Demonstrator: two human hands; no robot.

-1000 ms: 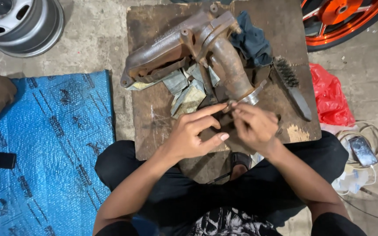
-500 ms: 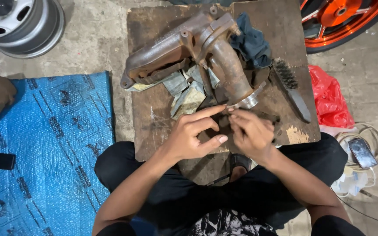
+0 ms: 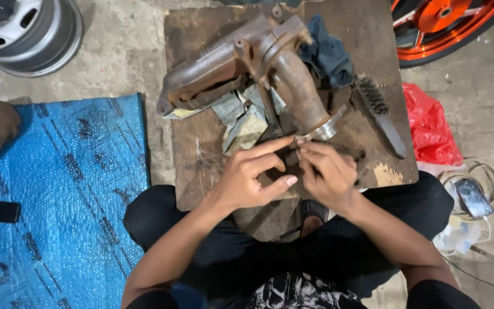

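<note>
A rusty cast-metal pipe manifold (image 3: 247,63) lies on a worn wooden board (image 3: 201,149) in front of my crossed legs. Its curved outlet ends in a shiny flange (image 3: 324,130). My left hand (image 3: 253,177) and my right hand (image 3: 327,171) meet just below that flange. Their fingertips pinch a small piece between them, too small to identify. Folded scraps of worn sandpaper (image 3: 244,126) lie under the manifold, left of my fingers.
A wire brush (image 3: 379,114) and a dark rag (image 3: 327,54) lie on the board's right side. A red plastic bag (image 3: 430,123), a phone (image 3: 473,197), an orange motorcycle wheel (image 3: 447,23), a silver wheel rim (image 3: 24,31) and a blue bubble-wrap sheet (image 3: 64,206) surround it.
Both hands stay together under the flange; the fingers have shifted slightly around the small piece. The manifold has not moved.
</note>
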